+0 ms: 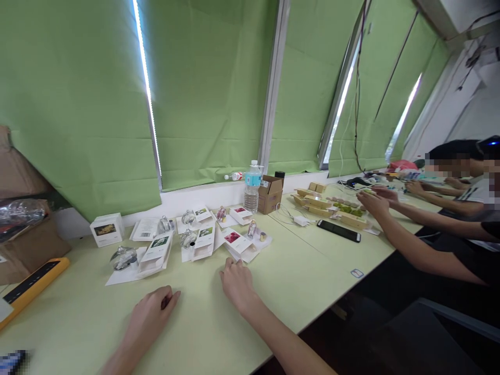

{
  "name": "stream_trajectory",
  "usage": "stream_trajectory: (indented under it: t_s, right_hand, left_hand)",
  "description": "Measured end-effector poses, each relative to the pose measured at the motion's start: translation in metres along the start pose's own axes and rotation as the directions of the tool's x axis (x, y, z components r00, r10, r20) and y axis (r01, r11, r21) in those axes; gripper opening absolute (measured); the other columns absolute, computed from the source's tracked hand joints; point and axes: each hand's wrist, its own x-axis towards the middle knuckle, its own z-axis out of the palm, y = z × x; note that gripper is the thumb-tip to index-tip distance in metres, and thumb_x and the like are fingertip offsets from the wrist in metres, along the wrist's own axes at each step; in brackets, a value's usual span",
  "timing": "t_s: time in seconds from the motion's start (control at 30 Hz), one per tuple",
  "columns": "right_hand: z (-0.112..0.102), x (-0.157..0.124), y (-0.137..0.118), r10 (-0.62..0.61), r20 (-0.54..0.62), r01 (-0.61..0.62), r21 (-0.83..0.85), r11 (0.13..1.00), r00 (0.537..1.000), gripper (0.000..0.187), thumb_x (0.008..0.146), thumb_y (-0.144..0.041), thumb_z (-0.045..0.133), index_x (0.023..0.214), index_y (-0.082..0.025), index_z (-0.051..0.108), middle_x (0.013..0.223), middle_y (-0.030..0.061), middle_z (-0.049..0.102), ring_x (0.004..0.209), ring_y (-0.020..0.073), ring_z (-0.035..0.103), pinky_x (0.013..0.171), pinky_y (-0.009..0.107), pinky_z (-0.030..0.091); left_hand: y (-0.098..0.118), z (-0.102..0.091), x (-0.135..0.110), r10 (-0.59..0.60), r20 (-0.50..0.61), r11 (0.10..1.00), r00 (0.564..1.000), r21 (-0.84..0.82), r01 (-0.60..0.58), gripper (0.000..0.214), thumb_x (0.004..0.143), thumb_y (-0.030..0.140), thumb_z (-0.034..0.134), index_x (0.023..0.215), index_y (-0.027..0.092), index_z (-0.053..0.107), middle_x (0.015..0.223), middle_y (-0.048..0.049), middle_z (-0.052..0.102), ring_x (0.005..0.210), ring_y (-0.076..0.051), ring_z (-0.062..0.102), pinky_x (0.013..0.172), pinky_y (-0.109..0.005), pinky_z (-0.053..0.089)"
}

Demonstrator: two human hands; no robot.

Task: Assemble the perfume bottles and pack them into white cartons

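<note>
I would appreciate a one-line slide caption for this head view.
Left hand and right hand rest on a table near glass bottles.

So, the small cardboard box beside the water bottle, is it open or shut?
Open: the small cardboard box has its top flaps lifted up. Its inside does not show from this view.

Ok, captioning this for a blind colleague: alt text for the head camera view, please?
The left hand and right hand rest on a pale green table just before a row of small glass bottles with white cards. Farther along, a co-worker's hands reach over tan trays below green blinds.
</note>
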Motion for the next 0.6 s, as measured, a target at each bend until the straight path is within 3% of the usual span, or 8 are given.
stream_trajectory:
  t_s: [0.27,0.6]
  right_hand:
    - [-0.004,-0.019,0.0,-0.001,0.003,0.001,-0.011,1.0,1.0,0.025,0.093,-0.023,0.046,0.104,-0.009,0.063,0.093,0.0178,0.065,0.096,0.0303,0.06,0.065,0.031,0.047]
    - [-0.012,-0.045,0.001,0.007,0.002,-0.007,-0.029,1.0,1.0,0.029,0.093,-0.03,0.046,0.107,-0.009,0.06,0.097,0.0204,0.064,0.084,0.0284,0.064,0.058,0.031,0.048]
  left_hand:
    - [0.001,-0.001,-0.001,0.001,-0.003,1.0,1.0,-0.009,-0.001,0.035,0.089,0.045,0.038,0.063,0.022,0.038,0.062,0.0014,0.056,0.058,-0.015,0.047,0.055,-0.025,0.025]
    - [0.007,-0.005,-0.003,-0.009,-0.003,1.0,1.0,0.009,0.009,0.036,0.089,0.045,0.037,0.061,0.021,0.036,0.063,0.0007,0.056,0.059,-0.015,0.047,0.055,-0.024,0.025]
